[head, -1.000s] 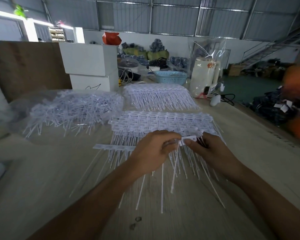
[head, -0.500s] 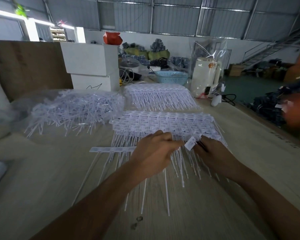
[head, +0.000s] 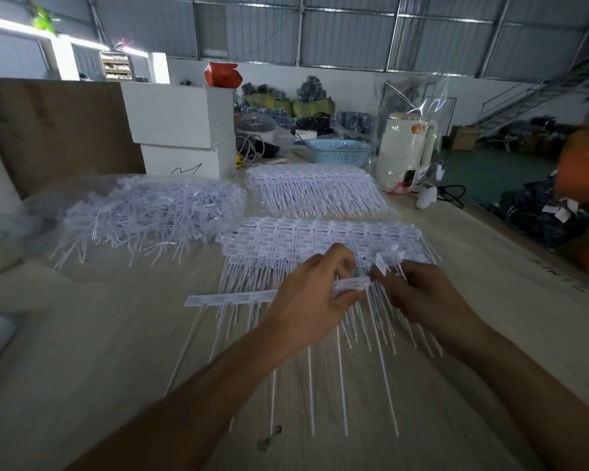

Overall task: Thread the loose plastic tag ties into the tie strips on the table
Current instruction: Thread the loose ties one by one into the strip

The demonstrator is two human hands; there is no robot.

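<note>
My left hand (head: 311, 297) grips the right end of a white tie strip (head: 232, 298) that lies across the table in front of me. My right hand (head: 422, 294) pinches a loose white tag tie (head: 381, 265) by its flat head, just right of the strip's end. Long thin tails hang from the strip toward me. Behind my hands lies a stack of finished tie strips (head: 323, 237). A clear bag of loose ties (head: 143, 219) sits at the left.
A second pile of threaded strips (head: 317, 188) lies farther back. White boxes (head: 181, 130), a blue basket (head: 337, 151) and a white jug in a plastic bag (head: 405, 151) stand at the table's far end. The table's right edge (head: 510, 246) drops to the floor.
My right hand has turned the tag tie's head and brought it closer to the strip end in my left hand. Both hands shifted slightly toward me.
</note>
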